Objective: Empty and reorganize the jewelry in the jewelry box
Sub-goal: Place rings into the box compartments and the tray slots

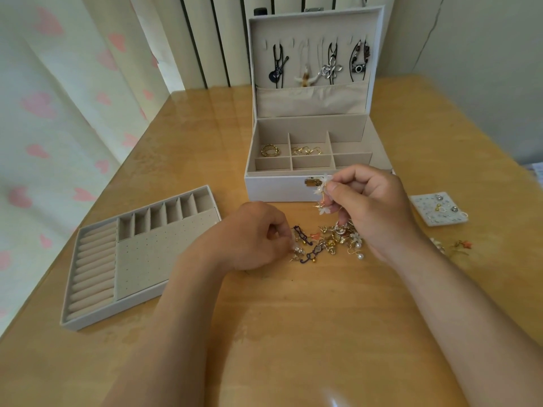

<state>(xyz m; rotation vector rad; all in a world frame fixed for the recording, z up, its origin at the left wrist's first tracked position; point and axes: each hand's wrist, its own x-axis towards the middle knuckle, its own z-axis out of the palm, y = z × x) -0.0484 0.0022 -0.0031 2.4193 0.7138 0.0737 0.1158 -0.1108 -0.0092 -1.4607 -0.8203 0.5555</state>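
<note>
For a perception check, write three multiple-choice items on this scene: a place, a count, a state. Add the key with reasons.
1. Where is the removable tray relative to the jewelry box?
A) inside it
B) on the table, left of it
C) behind it

2. How many pendants hang in the open lid?
A) two
B) six
C) four

3. What is the right hand doing?
A) pinching white flower earrings
B) lying flat
C) hanging idle

Key:
1 B, it lies on the wood beside the box.
2 C, guitar, white, silver and camera pendants.
3 A, it holds them above the jewelry pile.
</note>
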